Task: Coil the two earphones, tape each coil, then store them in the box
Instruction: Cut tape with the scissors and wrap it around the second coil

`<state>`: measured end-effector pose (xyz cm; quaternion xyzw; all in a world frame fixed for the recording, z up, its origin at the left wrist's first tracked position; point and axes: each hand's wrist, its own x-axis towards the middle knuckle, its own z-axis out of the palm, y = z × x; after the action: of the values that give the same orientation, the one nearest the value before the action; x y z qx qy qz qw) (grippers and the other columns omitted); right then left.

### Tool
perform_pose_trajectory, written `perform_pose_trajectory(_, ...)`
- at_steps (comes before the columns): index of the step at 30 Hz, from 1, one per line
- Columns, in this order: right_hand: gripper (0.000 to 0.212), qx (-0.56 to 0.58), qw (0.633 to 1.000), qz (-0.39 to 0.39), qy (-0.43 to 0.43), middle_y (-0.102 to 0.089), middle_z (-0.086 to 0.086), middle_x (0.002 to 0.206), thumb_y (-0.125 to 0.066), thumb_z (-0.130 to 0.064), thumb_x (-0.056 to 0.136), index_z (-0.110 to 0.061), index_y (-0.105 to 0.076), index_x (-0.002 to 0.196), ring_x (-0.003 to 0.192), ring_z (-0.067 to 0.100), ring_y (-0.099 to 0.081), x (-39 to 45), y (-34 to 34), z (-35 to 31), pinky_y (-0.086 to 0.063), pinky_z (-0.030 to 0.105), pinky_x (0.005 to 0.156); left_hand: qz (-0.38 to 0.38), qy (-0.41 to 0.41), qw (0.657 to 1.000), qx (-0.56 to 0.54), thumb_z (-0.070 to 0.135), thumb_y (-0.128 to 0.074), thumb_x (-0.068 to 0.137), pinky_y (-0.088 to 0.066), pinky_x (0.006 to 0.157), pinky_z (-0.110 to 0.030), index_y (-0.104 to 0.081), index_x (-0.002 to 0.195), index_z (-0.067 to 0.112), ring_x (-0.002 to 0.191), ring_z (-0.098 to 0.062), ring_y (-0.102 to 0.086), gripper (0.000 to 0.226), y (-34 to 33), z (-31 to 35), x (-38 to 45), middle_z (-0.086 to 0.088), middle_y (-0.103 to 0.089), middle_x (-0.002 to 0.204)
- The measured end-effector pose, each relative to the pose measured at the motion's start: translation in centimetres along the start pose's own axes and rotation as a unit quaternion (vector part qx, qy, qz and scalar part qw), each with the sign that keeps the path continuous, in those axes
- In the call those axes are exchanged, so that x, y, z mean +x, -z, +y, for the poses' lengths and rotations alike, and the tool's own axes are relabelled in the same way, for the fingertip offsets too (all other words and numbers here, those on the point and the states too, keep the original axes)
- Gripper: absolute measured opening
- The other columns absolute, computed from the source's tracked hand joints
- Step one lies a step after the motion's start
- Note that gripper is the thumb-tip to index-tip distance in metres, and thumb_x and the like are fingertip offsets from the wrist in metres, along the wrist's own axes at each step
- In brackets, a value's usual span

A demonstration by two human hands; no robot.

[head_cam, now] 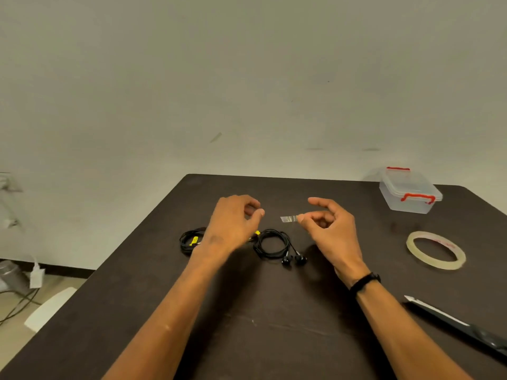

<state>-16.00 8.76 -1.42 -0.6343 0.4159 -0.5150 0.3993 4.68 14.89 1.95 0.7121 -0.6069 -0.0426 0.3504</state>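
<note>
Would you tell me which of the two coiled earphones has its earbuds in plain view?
The right coil, lying between the two hands: its two black earbuds stick out at its lower right. The left coil is partly hidden behind the left wrist and shows none.

Left hand (233,220) hides part of left earphone coil (189,239); scissors (466,327) cut off at right edge.
</note>
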Motion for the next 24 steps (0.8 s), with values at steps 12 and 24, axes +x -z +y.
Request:
perform_pose_trajectory(12,0.056,-0.005,1.0,0.003,-0.005,-0.075,-0.001,0.102,-0.085,-0.022,0.086,-0.032,-0.06,0.134,0.086,0.013,-0.078,0.2,0.3,1.3,-0.065,0.042,0.084,-0.075,-0.047,0.993,0.082,0.035,-0.067,0.099,-0.049,0.095,-0.034,-0.073,0.108,0.025,0.11,-0.017,-0.053,0.015,-4.0,-1.4,-0.1,0.004,-0.06,0.111)
perform_pose_trajectory(24,0.098,-0.147,0.983,-0.105,0.042,-0.053,-0.01,0.13,-0.092,-0.023,0.078,-0.045,-0.034,0.154,0.099,0.001,-0.069,-0.7,-2.0,1.2,-0.057,0.017,0.088,-0.041,-0.058,0.996,0.055,0.037,-0.069,0.096,-0.052,0.09,-0.032,-0.073,0.109,0.026,0.105,-0.014,-0.059,0.018,-4.4,-1.7,-0.4,0.006,-0.067,0.104)
